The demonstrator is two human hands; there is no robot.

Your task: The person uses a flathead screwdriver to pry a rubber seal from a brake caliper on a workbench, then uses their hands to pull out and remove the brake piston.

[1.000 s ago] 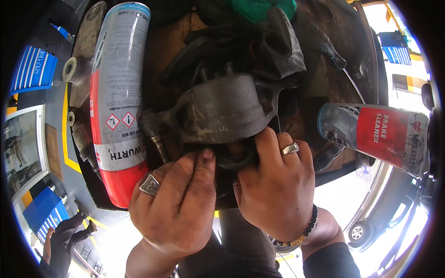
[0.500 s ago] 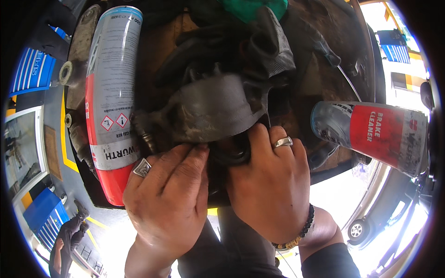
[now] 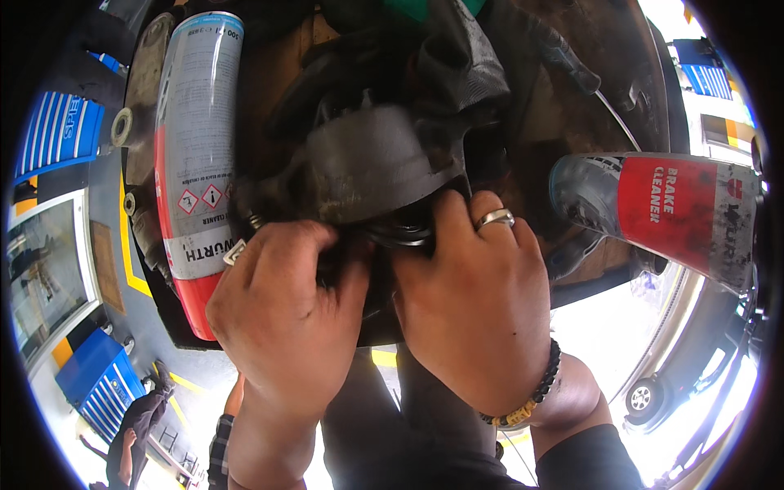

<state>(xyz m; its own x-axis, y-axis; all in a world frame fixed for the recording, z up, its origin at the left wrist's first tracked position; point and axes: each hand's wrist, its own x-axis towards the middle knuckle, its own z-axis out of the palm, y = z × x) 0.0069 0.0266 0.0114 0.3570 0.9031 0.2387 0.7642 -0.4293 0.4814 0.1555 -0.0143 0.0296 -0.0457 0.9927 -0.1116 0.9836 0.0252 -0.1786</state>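
A grey metal brake caliper (image 3: 367, 155) lies in the middle of the bench top, its rounded housing turned up. Below its near edge shows a shiny black ring-shaped part (image 3: 404, 235). My left hand (image 3: 286, 318) is at the caliper's near left side, fingers bent against it and thumb pointing toward the black ring; its fingertips are hidden. From the right, my right hand (image 3: 478, 318) curls its fingers over the near right edge, beside the ring. What the tips of those fingers press on cannot be seen.
A grey and red spray can (image 3: 200, 131) lies at the left, beside a metal arm with bushings (image 3: 151, 98). Another spray can (image 3: 678, 196) lies at the right. Beyond the caliper are a dark textured glove (image 3: 461, 57) and a screwdriver (image 3: 572, 65). A person (image 3: 135, 433) stands far lower left.
My left thumb has come away from the left fingers, and that hand has shifted slightly. More of the black ring shows under the caliper. The whole view has shifted a little.
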